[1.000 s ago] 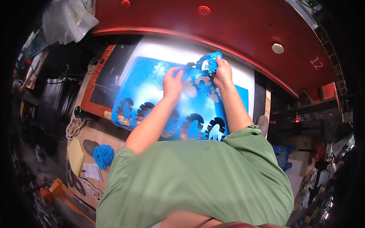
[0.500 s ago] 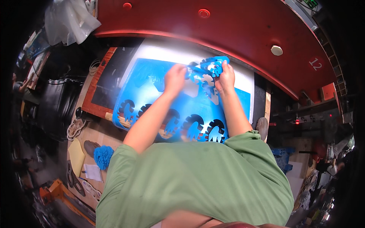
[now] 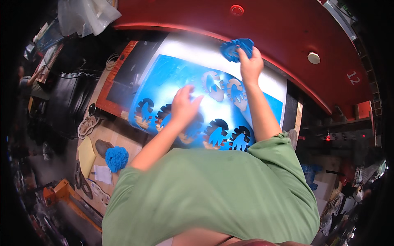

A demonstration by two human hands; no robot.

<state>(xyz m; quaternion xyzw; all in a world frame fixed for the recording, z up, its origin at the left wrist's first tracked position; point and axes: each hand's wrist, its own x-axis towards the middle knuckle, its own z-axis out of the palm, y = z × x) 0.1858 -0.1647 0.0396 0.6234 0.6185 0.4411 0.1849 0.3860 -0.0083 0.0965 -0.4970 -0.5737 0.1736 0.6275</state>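
Note:
A blue sheet [image 3: 164, 69] lies across the white board [image 3: 205, 45], with toothed, curved holes cut through it along the near edge and at its upper right. Over the middle of the sheet, my left hand [image 3: 185, 107] holds nothing, its thumb and fingers apart and slightly blurred. Farther off, at the board's far edge, my right hand [image 3: 252, 67] grips a bunch of blue toothed cut-outs [image 3: 237, 49] between thumb and fingers. How many pieces are in it I cannot tell.
A red machine beam [image 3: 279, 33] with a round red button [image 3: 237, 10] spans the far side. On the wooden table at left lie a blue stack of cut pieces [image 3: 117, 159], dark sole-shaped pieces [image 3: 83, 180] and yellow paper [image 3: 86, 156]. Clear plastic [image 3: 88, 16] hangs at the upper left.
My left hand has drawn away from the blue cut-outs, toward me, and its fingers have spread. My right hand has carried the bunch away from me, off the holes in the sheet.

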